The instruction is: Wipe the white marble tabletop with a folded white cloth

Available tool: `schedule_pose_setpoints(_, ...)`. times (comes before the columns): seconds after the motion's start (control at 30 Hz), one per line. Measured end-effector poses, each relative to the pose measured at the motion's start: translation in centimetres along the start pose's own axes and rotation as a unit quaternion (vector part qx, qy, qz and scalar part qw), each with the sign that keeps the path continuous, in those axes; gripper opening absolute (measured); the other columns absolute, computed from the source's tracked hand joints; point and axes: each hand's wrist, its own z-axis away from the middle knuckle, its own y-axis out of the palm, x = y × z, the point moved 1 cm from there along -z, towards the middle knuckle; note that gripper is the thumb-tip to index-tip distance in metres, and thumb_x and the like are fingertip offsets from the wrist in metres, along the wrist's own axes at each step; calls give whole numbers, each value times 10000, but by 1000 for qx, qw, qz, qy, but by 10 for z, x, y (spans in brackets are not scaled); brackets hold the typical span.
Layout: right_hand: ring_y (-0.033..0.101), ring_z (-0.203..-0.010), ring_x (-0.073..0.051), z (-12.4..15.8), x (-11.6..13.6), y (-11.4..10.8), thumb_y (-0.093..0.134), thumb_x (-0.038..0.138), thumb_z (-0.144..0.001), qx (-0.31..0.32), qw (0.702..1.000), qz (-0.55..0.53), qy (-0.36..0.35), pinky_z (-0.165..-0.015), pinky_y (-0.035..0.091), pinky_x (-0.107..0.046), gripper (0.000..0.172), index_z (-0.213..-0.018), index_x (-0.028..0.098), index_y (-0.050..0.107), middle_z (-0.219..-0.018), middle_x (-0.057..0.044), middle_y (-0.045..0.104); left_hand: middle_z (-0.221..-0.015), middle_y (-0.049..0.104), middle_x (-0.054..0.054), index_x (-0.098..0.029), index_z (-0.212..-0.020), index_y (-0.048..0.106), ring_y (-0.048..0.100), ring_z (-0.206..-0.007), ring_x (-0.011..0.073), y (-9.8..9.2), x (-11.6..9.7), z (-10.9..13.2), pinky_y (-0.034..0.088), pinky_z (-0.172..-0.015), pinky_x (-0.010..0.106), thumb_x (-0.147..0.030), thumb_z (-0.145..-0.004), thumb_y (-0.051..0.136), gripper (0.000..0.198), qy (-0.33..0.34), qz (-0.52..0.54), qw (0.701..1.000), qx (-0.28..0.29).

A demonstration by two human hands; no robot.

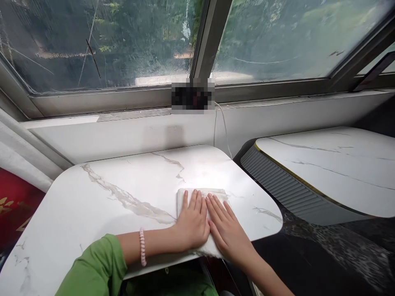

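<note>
A folded white cloth [202, 194] lies on the white marble-patterned table [108, 197], near its front right edge. My left hand [193, 222] rests flat on the cloth with fingers stretched out; a pink bead bracelet [142, 246] is on that wrist, below a green sleeve. My right hand [226, 230] lies flat beside it on the cloth, fingers also extended, the two hands touching side by side. Part of the cloth is hidden under both palms.
A second marble-topped surface [333, 168] with a ribbed grey side stands to the right across a dark gap. A window [197, 41] and white sill run along the back, with a white cable [224, 131] hanging down. Red fabric [15, 205] shows at left.
</note>
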Motion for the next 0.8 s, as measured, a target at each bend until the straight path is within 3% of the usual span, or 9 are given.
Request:
schedule_pose_setpoints(0.1,197,-1399,-252,3,8,-9,251,253,-956,18,1000,-6,-2,-1099,285,-492,645,-1482,114,-94,-1520,-132,213,-1498,181,234,35,-1431,232,105,-1398,345,-3,0,13,98,-1124,541,-315,-967,225,581,11,4,1000,4)
schedule_pose_setpoints(0.2,151,-1409,-244,-4,0,-10,255,284,-967,48,998,-32,-19,-1113,268,-484,647,-1481,152,-114,-1541,-101,141,-1504,172,222,32,-1432,230,99,-1402,329,-3,3,13,90,-1132,526,-326,-971,211,583,5,15,1000,11)
schedule_pose_setpoints(0.3,62,-1418,-253,-18,-14,-1,252,307,-971,64,996,-56,-22,-1116,258,-484,632,-1487,190,-92,-1556,-72,27,-1508,185,202,19,-1435,235,110,-1405,307,-2,12,5,93,-1142,504,-343,-970,225,589,-21,30,999,11)
schedule_pose_setpoints(0.37,40,-1419,-247,-33,-21,12,238,291,-965,62,996,-59,-22,-1122,237,-488,618,-1492,194,-70,-1556,-67,33,-1508,219,176,-7,-1434,260,132,-1406,284,-1,23,-4,94,-1148,487,-338,-966,241,573,-50,38,998,10)
schedule_pose_setpoints(0.6,157,-1408,-244,-121,-27,52,239,308,-936,96,994,-45,34,-1140,192,-446,574,-1453,58,261,-1510,-143,238,-1517,228,121,-44,-1436,263,147,-1409,215,1,101,-45,80,-1156,440,-279,-966,235,527,-87,20,996,3)
schedule_pose_setpoints(0.8,202,-1397,-249,-195,-35,71,258,290,-914,99,993,-56,41,-1131,189,-436,582,-1438,39,286,-1503,-153,257,-1501,281,113,-61,-1420,289,200,-1396,190,2,168,-81,84,-1152,417,-269,-954,250,511,-119,7,993,-24)
